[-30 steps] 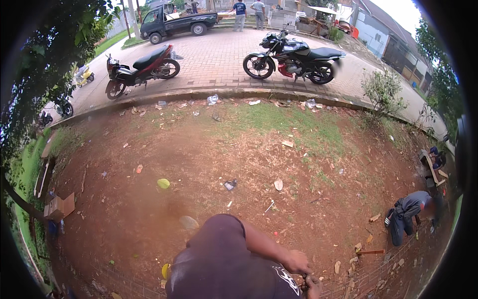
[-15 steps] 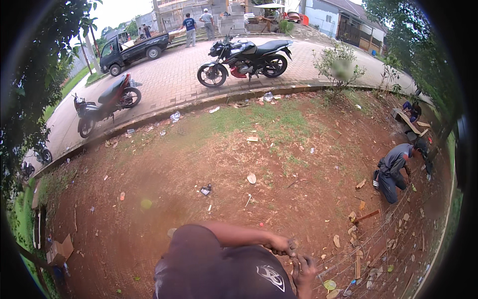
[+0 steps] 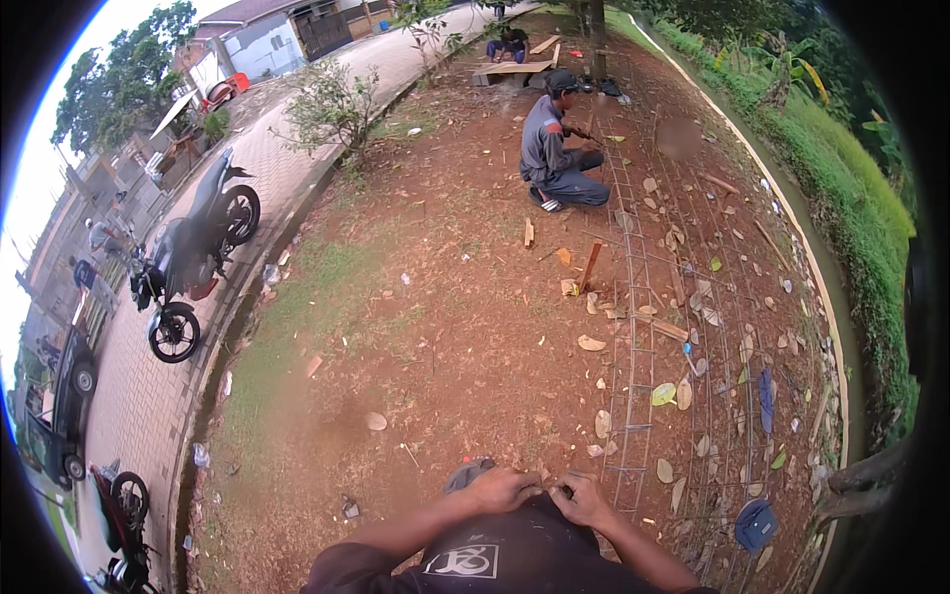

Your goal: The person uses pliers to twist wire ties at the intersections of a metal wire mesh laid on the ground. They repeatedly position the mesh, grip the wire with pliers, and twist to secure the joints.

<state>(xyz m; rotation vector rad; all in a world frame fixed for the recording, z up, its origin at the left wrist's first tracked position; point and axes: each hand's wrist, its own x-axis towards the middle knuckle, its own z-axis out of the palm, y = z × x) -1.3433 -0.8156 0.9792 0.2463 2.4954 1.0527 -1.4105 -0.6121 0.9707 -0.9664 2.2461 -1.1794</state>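
Note:
My left hand [image 3: 503, 488] and my right hand [image 3: 584, 499] are close together in front of my dark shirt [image 3: 524, 540]. Both are closed, with fingertips drawn in toward each other. Whatever they pinch, if anything, is too small or hidden to make out. Just beyond my right hand, a long lattice of thin steel bars [image 3: 630, 429] lies on the reddish soil and runs away from me. Dry leaves [image 3: 664, 470] are scattered among its rods.
A co-worker [image 3: 554, 148] crouches beside the bars farther off; another person [image 3: 510, 45] sits by planks. A blue cloth-like item [image 3: 756, 525] lies at right, near a pale edging [image 3: 839, 366] beside a ditch. Motorcycles [image 3: 193, 243] and a dark pickup [image 3: 59, 401] stand on the paved road.
The view has swung right, bringing the bars and the co-worker toward the middle. My hands remain close together and now show in front of my chest.

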